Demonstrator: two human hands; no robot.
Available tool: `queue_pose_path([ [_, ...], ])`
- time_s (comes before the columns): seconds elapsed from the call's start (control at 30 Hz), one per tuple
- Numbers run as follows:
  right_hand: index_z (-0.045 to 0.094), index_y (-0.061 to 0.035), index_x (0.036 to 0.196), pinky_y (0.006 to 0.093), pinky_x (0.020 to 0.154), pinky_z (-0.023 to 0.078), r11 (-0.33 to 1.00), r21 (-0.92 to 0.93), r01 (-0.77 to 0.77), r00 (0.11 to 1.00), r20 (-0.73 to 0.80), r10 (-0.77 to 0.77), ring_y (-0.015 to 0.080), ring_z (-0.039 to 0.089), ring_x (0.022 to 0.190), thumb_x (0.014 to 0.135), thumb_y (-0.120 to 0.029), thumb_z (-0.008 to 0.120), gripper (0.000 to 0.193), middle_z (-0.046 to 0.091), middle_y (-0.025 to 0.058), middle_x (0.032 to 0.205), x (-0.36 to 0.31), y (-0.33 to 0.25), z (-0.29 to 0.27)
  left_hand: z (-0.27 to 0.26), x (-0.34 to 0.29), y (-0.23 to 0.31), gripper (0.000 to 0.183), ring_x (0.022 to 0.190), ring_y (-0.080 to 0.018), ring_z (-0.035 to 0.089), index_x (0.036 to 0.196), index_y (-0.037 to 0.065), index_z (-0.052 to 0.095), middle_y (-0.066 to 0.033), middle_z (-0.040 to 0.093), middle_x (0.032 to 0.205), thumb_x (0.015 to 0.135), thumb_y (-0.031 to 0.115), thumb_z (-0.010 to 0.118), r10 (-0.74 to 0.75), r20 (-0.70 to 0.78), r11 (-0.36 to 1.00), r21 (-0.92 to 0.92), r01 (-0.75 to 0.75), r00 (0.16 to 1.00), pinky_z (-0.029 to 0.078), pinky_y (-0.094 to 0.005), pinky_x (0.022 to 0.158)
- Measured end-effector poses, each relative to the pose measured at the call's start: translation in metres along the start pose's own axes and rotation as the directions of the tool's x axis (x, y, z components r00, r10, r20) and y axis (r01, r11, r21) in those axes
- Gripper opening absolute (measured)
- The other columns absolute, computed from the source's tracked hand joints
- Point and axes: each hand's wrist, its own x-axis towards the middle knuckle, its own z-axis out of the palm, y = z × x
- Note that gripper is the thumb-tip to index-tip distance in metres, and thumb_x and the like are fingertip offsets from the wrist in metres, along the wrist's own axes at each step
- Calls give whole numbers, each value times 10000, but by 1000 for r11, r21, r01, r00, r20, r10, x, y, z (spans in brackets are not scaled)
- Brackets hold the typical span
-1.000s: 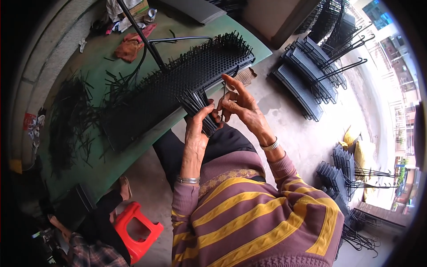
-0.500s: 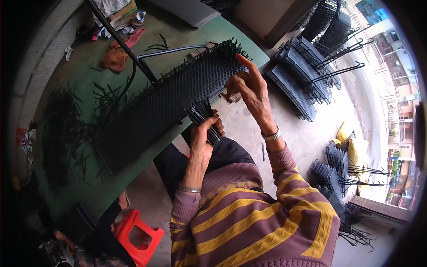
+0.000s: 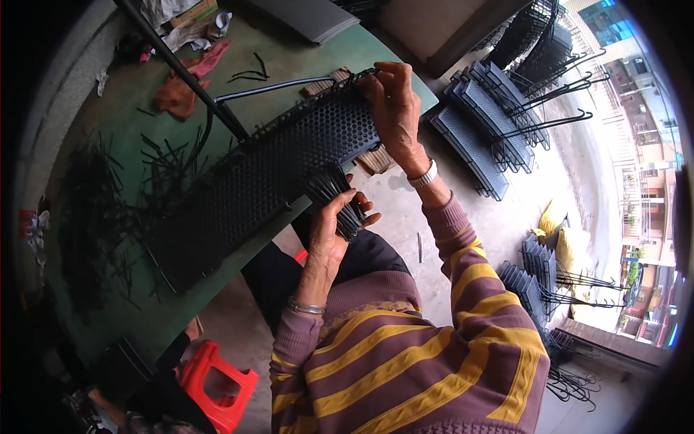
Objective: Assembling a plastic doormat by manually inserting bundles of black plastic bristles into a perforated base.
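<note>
A long black perforated panel (image 3: 289,155) lies slantwise across the green table. My left hand (image 3: 327,242), near the panel's near edge, is closed round a bundle of thin black strips (image 3: 334,189). The strips look like cable ties, but they are too fine to be sure. My right hand (image 3: 396,108) is at the far right corner of the panel, its fingers bent and pinched together at the edge. Whatever lies between those fingertips is hidden. Short dark ends stick up along the panel's far edge.
Loose black strips (image 3: 163,159) lie on the green table (image 3: 289,58) at the left. A dark metal bar (image 3: 181,69) and orange cloth (image 3: 176,94) are beyond the panel. Stacked mesh racks with hooks (image 3: 481,108) stand on the floor at right, a red stool (image 3: 217,383) at lower left.
My right hand has moved away from me and slightly left to the panel's far corner. Its outstretched index finger is now bent in. My left hand keeps the bundle, with its fingers a little looser.
</note>
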Motion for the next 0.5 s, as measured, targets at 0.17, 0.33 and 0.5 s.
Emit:
queue_pose_path([
  [0.17, 491, -50, 1064, 321, 647, 518, 978, -91, 188, 982, 32, -186, 232, 664, 738, 881, -9, 578, 207, 667, 113, 839, 5, 25, 18, -1, 2, -1, 332, 635, -135, 546, 1182, 77, 507, -39, 567, 731, 875, 152, 608, 26, -16, 999, 44, -25, 1000, 507, -340, 614],
  [0.33, 508, -62, 1040, 346, 638, 508, 943, -183, 278, 960, 80, -268, 301, 645, 733, 876, -16, 585, 187, 625, 130, 812, 7, 31, 26, -1, 2, -1, 205, 565, -116, 515, 1043, 46, 570, -18, 542, 667, 874, 145, 629, 59, 27, 998, 23, -60, 998, 431, -282, 534],
  [0.5, 523, -57, 1000, 343, 634, 506, 958, -149, 243, 964, 144, -223, 288, 638, 736, 867, -7, 587, 156, 629, 122, 839, 7, 29, 23, 2, -1, 0, 185, 559, -113, 513, 1008, 46, 585, -18, 542, 657, 866, 150, 641, 53, 25, 998, 25, -54, 998, 428, -273, 532],
])
